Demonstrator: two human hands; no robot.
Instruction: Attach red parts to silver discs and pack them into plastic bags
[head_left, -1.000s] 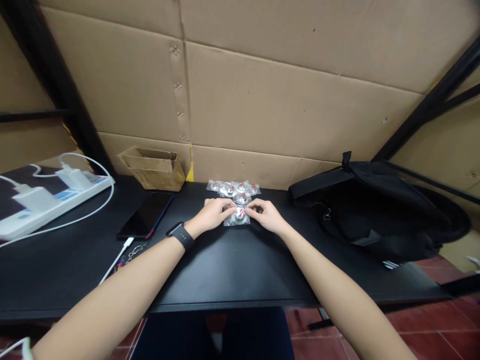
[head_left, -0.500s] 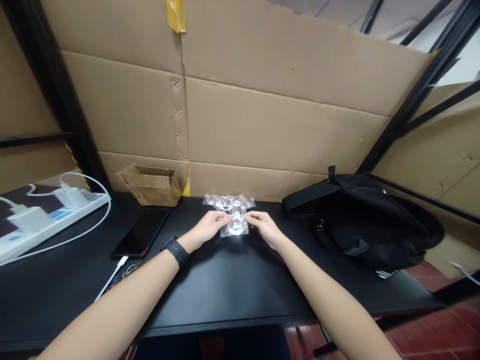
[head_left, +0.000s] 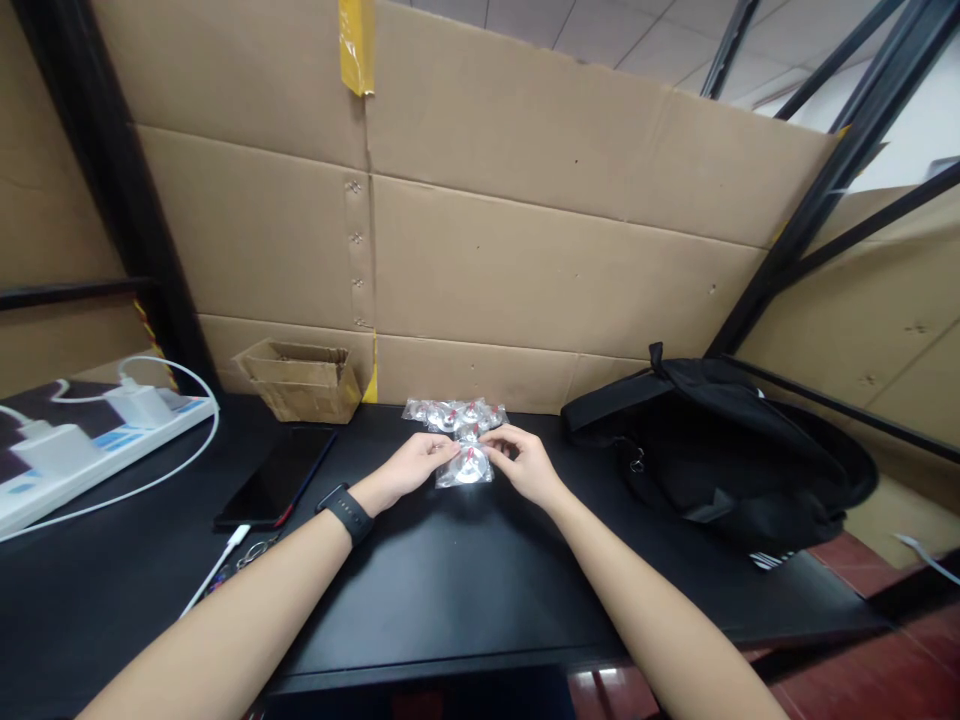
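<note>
A small clear plastic packet holds a round silver disc with a red mark on it. At its upper left edge, my left hand pinches the plastic between thumb and fingers. My right hand has its thumb and index finger closed on the upper right edge. Just behind, several similar packets lie bunched on the black table, partly overlapping. A dark watch is on my left wrist. What exactly the disc is cannot be made out.
To the left are a phone, a white cable, keys and a power strip with chargers. A small cardboard box stands at the back. A black backpack lies right, before a cardboard wall.
The view has tilted slightly upward, so everything sits a little lower. My right fingers have shifted slightly along the packet's edge. The packet has stayed nearly in place.
</note>
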